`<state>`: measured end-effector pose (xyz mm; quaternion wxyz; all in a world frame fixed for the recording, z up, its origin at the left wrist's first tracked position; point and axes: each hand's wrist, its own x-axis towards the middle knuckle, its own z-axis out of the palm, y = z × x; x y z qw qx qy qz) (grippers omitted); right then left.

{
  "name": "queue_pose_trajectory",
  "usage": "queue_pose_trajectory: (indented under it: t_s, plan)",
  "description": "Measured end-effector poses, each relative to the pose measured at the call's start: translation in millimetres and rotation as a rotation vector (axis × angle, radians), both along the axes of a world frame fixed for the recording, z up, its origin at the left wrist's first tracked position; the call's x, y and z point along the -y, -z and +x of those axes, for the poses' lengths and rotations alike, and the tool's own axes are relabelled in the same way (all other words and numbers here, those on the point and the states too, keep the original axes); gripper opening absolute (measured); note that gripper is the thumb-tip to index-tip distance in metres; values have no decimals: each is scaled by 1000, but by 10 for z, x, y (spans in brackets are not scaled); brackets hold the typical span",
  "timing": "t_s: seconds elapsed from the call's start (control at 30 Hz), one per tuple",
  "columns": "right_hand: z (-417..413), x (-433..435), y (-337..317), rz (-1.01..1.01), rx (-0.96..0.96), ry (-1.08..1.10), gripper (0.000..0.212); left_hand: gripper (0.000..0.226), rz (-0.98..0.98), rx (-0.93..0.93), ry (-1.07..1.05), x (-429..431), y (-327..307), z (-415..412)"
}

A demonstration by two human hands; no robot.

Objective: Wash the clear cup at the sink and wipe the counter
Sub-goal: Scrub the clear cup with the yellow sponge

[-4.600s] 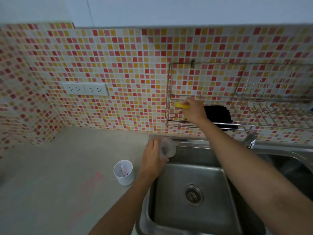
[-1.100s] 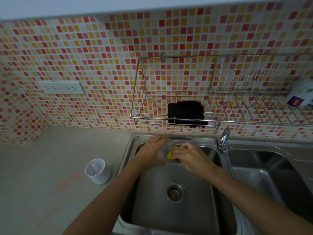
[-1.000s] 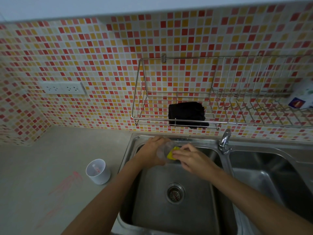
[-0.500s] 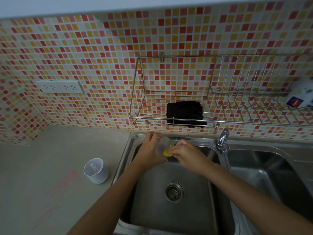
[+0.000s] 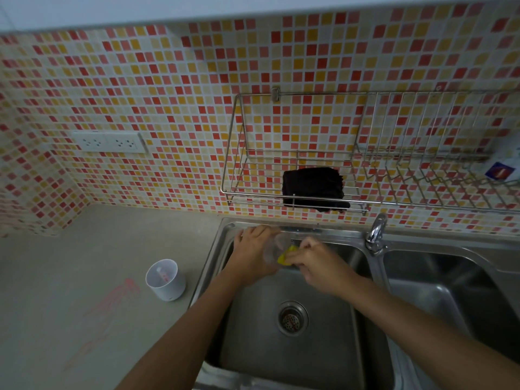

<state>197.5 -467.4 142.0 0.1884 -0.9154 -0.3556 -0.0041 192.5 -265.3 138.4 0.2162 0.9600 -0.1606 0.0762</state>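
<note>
Left hand (image 5: 254, 253) holds the clear cup (image 5: 274, 246) over the back of the left sink (image 5: 222, 240) basin, above the drain (image 5: 292, 318). Grip curled round the cup's side, cup tipped toward the right hand (image 5: 320, 267).

Right grip pinches a yellow sponge (image 5: 284, 256) at the cup's mouth. The sponge shows partly through the clear wall; can't tell how deep it sits.

Versus 4.6 s ago: the right hand was up at the wire rack (image 5: 295, 198) with the sponge, the left held the cup at the sink's left rim. Now both hands meet over the basin, sponge touching cup.

Versus 0.5 s ago: almost no change – same grips, hands a touch lower in view.

Unchanged:
- black cloth (image 5: 312, 187) on the rack
- white cup (image 5: 166, 280) upright on the table (image 5: 70, 277), just left of the sink
- red marks (image 5: 112, 305) on the table beside the white cup
- tap (image 5: 375, 233) between the two basins, well right of the hands – whether water runs can't be told
</note>
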Motion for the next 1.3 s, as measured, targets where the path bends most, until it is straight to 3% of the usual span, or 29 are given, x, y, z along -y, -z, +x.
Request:
queue_pose_trajectory:
  t_s: [0.07, 0.17, 0.27, 0.37, 0.5, 0.63, 0.77, 0.83, 0.9, 0.93, 1.07, 1.2, 1.3]
  plan:
    - [-96, -74, 0, 81, -153, -5, 29, 72, 62, -38, -17, -27, 70, -4]
    - [-70, -144, 65, 19, -155, -5, 31, 75, 59, -82, 31, -11, 124, -6]
    - [33, -101, 15, -113, -40, 34, 34, 76, 30, -88, 40, 14, 124, 32]
    - [40, -3, -16, -49, 106, -10, 35, 81, -6, -87, 37, -32, 114, 69]
    - [-85, 62, 24, 8, 7, -82, 36, 79, -36, -98, 78, -86, 102, 66]
    - [19, 107, 93, -1, 168, -115, 44, 81, -60, -123, 89, -54, 30, 62]
    - [14, 90, 117, 71, 213, -61, 21, 83, -119, -193, 73, -10, -62, 70]
    - [21, 93, 95, 104, 192, -11, 31, 83, -192, -214, 51, 1, -69, 39]
    - [11, 95, 59, 95, 230, -33, 22, 86, -251, -204, 29, 20, -55, 11]
    - [-9, 85, 48, 83, 269, -56, 28, 90, -262, -184, 17, 35, -46, 2]
    - [-34, 19, -23, 162, 201, -26, 31, 90, -294, -84, -27, 68, -27, 7]
    - [-59, -60, -125, 318, -180, 128, 26, 81, -261, -7, 7, 4, -47, 19]
    - [-61, -78, -131, 241, -174, 74, 26, 79, -160, 3, -8, 13, -38, 8]
